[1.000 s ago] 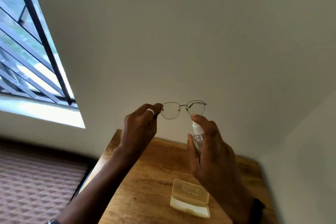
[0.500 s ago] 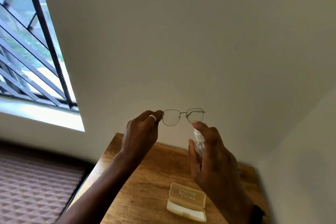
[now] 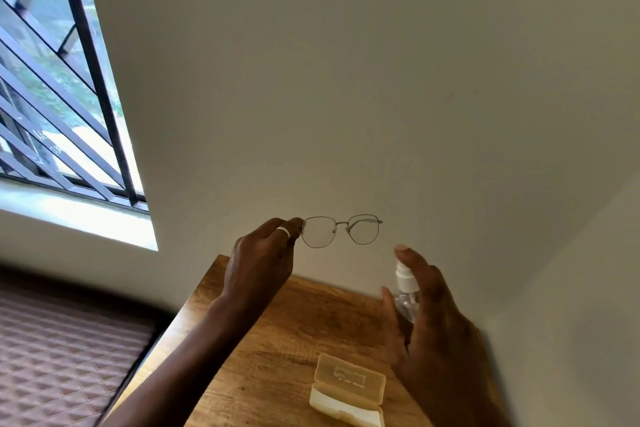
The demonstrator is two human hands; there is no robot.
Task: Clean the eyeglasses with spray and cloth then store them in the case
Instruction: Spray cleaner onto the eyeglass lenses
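Head camera view: a person's left hand (image 3: pixel 259 263) pinches the thin-rimmed eyeglasses (image 3: pixel 318 232) at one end of the frame, holding them up before a pale wall, above a wooden counter (image 3: pixel 277 340). The right hand (image 3: pixel 436 333) is wrapped round a small clear spray bottle (image 3: pixel 403 282) just beside them, its index finger over the white nozzle. An open cream case (image 3: pixel 348 388) lies on the counter below.
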